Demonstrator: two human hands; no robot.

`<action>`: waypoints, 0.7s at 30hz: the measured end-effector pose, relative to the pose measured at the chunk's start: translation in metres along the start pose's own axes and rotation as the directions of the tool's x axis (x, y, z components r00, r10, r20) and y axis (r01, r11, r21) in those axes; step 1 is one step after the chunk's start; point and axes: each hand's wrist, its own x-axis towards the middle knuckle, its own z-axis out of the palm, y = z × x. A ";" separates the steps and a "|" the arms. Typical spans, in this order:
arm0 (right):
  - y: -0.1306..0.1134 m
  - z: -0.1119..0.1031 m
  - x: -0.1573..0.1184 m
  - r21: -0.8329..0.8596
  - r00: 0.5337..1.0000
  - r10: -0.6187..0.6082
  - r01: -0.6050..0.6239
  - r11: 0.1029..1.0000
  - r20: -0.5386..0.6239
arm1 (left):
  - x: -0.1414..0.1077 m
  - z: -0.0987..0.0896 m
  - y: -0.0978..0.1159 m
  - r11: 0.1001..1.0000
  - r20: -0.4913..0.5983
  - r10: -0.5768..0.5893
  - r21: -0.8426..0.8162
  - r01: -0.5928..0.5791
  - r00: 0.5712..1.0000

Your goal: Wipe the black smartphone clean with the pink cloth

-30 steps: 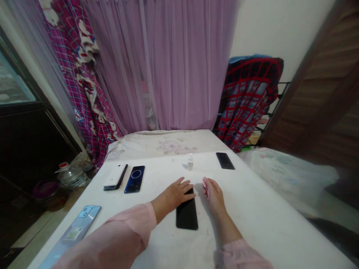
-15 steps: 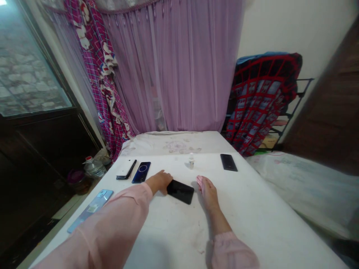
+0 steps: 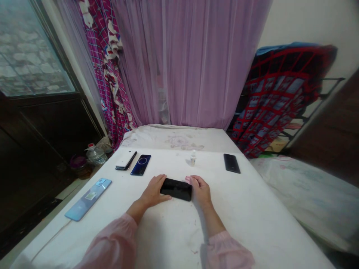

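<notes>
You seem to be steadying the phone (image 3: 176, 189) on the counter (image 3: 252, 224), left hand (image 3: 155, 191) grasping its left end, right hand (image 3: 201, 189) pinching a pink cloth (image 3: 187, 179) by its right end; the next move likely calls for a firm left hold.

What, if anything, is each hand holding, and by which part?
The left hand grips the black phone by its left end; the right hand pinches a pink cloth, which part being unclear.
</notes>
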 end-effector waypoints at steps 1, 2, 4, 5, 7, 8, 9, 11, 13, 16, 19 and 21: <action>-0.001 0.004 0.001 -0.094 0.999 -0.041 0.040 0.995 -0.010 | 0.000 0.001 -0.001 1.000 -0.009 0.004 -0.014 -0.004 1.000; -0.003 0.008 0.002 -0.189 0.996 -0.087 0.084 0.978 -0.004 | 0.000 0.002 -0.001 1.000 -0.015 0.011 -0.026 -0.011 1.000; -0.007 0.018 0.005 -0.352 0.983 -0.173 0.186 0.918 0.067 | 0.000 0.002 -0.002 0.999 -0.022 0.031 -0.044 -0.032 0.999; -0.009 0.022 0.005 -0.412 0.971 -0.202 0.238 0.880 0.129 | -0.001 0.002 -0.002 0.998 -0.025 0.041 -0.047 -0.042 0.999; -0.011 0.029 0.006 -0.491 0.938 -0.225 0.331 0.806 0.263 | -0.002 0.002 -0.001 0.998 -0.027 0.051 -0.039 -0.052 0.998; -0.011 0.031 0.006 -0.515 0.921 -0.225 0.368 0.775 0.318 | -0.002 0.002 -0.001 0.998 -0.032 0.052 -0.032 -0.053 0.998; -0.011 0.033 0.005 -0.533 0.905 -0.225 0.397 0.747 0.360 | -0.003 0.003 0.000 0.998 -0.039 0.051 -0.027 -0.052 0.998; -0.009 0.033 0.004 -0.559 0.884 -0.221 0.437 0.704 0.413 | -0.003 0.004 0.000 0.998 -0.049 0.049 -0.024 -0.050 0.998; -0.008 0.032 0.003 -0.579 0.876 -0.207 0.449 0.681 0.436 | -0.003 0.005 0.000 0.998 -0.060 0.062 -0.027 -0.064 0.996; -0.009 0.030 0.001 -0.584 0.876 -0.183 0.439 0.683 0.446 | -0.003 0.009 -0.002 0.997 -0.089 0.064 -0.027 -0.066 0.994; -0.012 0.029 0.001 -0.569 0.871 -0.176 0.439 0.695 0.458 | -0.004 0.011 -0.003 0.998 -0.108 0.061 -0.024 -0.064 0.992; -0.012 0.030 0.001 -0.573 0.870 -0.170 0.441 0.691 0.464 | -0.004 0.012 -0.002 0.998 -0.116 0.063 -0.022 -0.066 0.991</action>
